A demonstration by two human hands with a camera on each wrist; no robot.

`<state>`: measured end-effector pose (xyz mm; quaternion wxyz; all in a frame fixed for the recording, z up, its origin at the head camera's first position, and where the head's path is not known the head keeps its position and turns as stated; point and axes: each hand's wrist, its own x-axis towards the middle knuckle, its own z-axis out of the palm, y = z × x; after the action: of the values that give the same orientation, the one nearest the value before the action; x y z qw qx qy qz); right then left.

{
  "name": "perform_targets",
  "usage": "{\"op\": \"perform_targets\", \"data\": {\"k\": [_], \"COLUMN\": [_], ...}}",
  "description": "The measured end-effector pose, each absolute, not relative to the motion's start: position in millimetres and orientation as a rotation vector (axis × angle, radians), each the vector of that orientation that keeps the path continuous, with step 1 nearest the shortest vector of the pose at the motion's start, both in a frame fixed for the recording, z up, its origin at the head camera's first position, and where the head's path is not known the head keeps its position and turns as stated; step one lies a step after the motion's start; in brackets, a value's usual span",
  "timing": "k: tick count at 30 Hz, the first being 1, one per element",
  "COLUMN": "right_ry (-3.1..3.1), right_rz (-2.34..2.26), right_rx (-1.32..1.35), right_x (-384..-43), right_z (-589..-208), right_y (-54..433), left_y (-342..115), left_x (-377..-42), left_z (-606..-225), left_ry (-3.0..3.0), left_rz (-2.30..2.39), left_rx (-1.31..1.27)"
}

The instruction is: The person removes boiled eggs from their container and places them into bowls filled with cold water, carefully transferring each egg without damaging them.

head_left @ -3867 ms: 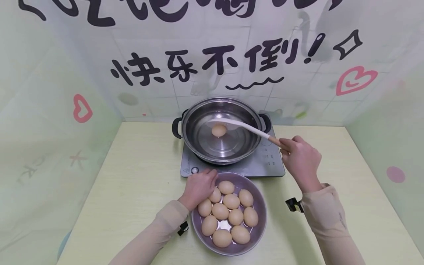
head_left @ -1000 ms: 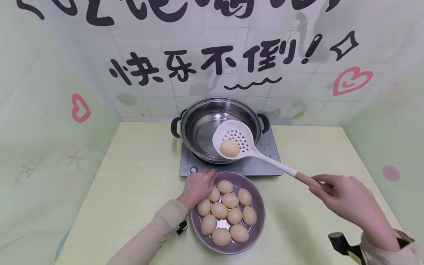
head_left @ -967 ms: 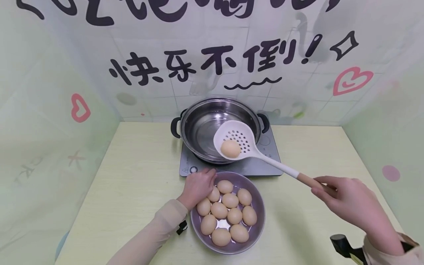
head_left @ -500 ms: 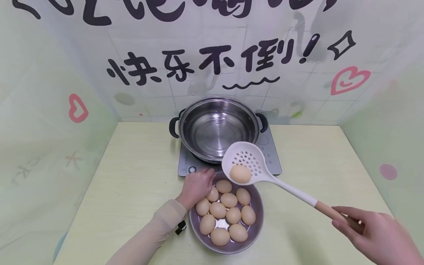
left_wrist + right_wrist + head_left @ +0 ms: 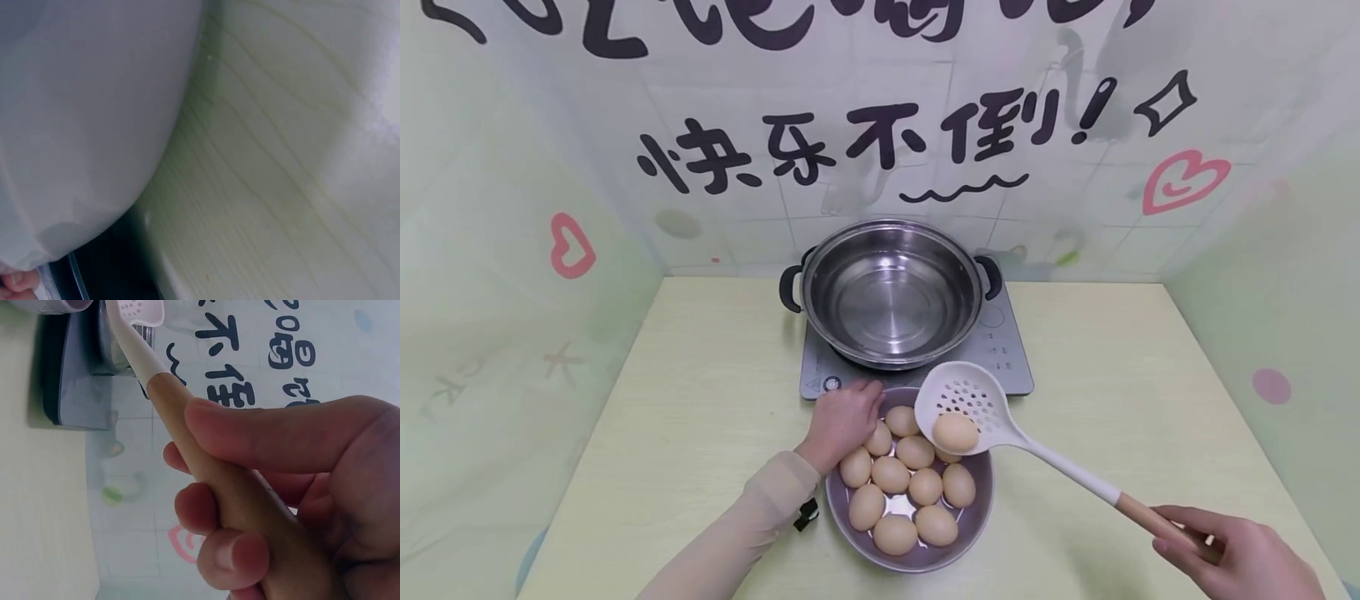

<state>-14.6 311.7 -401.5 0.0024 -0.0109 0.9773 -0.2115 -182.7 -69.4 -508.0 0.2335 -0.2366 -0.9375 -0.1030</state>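
Note:
My right hand (image 5: 1247,554) holds a white slotted spoon (image 5: 1063,469) by its wooden handle (image 5: 231,494), fingers wrapped around it in the right wrist view. In the perforated head sits one brown egg (image 5: 956,433), above the far right part of a purple-grey bowl (image 5: 912,560). Several brown eggs (image 5: 891,475) lie in that bowl with a little liquid. At its far left rim, my left hand (image 5: 842,421) grips the edge. The left wrist view shows mostly the bowl's outer wall (image 5: 94,112), with fingertips (image 5: 20,279) low in the corner.
A steel pot (image 5: 891,312) with black side handles stands on a grey induction cooker (image 5: 1015,367) behind the bowl. It holds clear water, and no egg shows in it. Pale wood tabletop (image 5: 715,367) extends on both sides; a printed curtain wall (image 5: 880,83) closes the back.
The slotted spoon has lifted the egg out of the pot and come toward me, now over the bowl. My right hand moved down and right; my left hand stayed on the rim.

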Motion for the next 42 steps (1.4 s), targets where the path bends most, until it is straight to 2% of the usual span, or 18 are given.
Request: {"op": "perform_targets", "data": {"k": [13,32,42], "right_ry": [3.204,3.311,2.967], "right_rz": [-0.658,-0.912,-1.016], "right_rx": [-0.012,-0.187,-0.002], "right_x": [-13.9,-16.1,-15.2], "right_z": [-403.8,-388.3,-405.2], "right_y": [313.7,320.1,326.6], "left_y": [-69.1,-70.1,-69.7], "left_x": [-183.2,-184.4,-184.6], "left_z": [-509.1,-510.2,-510.9], "left_ry": [-2.581,-2.547,-2.536], "left_rz": [-0.285,-0.293,-0.299], "left_rx": [-0.647,-0.66,-0.657]}}
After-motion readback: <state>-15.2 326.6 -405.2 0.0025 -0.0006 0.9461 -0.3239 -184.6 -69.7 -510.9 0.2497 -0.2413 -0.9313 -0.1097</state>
